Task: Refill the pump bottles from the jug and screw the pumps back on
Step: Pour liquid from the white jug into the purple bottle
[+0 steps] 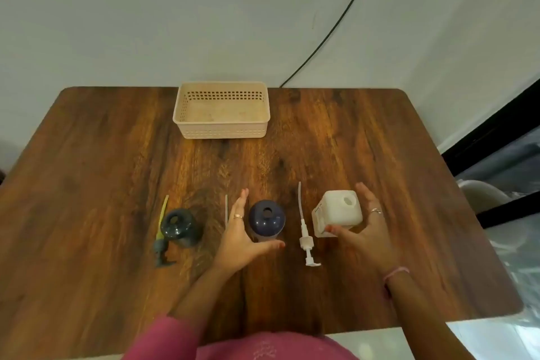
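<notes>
White square jug, uncapped, between right hand fingers.

Three open containers are seen on one worktop: two dark pump bottles and one white jug, alongside three detached pumps and one basket.

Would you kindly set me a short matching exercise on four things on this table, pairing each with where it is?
Things:
1. white jug
2. blue bottle
3. white pump
4. beige basket

Places:
A. lying flat between the blue bottle and the jug
B. at the far edge of the table
C. beside the right hand
D. beside the left hand

Pairs: 1-C, 2-D, 3-A, 4-B
</notes>
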A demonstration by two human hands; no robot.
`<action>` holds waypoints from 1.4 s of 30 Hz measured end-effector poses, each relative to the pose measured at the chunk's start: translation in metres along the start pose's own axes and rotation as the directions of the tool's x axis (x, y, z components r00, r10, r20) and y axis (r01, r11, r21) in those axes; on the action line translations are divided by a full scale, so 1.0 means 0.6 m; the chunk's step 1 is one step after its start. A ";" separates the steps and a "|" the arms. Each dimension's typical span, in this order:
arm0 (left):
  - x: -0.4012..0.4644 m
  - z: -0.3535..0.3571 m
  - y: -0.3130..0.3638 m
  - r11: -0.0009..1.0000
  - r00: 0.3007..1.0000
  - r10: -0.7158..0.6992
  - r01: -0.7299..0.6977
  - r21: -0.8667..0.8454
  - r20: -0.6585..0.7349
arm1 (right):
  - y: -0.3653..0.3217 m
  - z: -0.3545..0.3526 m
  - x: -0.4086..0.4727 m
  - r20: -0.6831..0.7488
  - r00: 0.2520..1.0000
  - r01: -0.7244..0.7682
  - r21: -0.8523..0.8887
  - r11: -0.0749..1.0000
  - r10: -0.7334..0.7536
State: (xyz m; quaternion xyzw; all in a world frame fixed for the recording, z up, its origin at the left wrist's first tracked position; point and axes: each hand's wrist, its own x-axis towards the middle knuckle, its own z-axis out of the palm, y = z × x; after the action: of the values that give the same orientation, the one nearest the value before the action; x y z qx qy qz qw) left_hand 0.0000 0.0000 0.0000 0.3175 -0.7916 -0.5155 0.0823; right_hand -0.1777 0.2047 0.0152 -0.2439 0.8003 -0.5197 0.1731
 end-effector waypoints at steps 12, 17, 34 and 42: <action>0.007 0.004 0.027 0.985 0.988 -0.131 0.122 -0.119 -0.077 | -0.005 0.020 0.028 0.016 0.994 -0.113 0.117 0.987 0.112; 0.006 0.004 0.039 0.983 0.983 -0.113 0.089 -0.161 -0.145 | -0.007 0.026 0.033 -0.036 0.994 -0.096 0.116 0.989 0.101; 0.068 -0.174 0.211 0.945 0.882 0.184 -0.280 -0.168 -0.434 | -0.299 0.030 0.152 -0.031 0.959 0.283 0.003 0.959 -0.282; 0.087 -0.286 0.300 0.923 0.834 0.244 -0.356 -0.146 -0.495 | -0.458 0.052 0.192 -0.031 0.906 0.417 -0.096 0.904 -0.422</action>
State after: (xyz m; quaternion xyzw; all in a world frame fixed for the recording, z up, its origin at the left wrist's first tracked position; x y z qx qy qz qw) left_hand -0.0373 -0.1137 0.2243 0.2914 -0.7225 -0.4929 0.3875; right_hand -0.1981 0.0221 0.2520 -0.4043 0.7551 -0.5155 0.0258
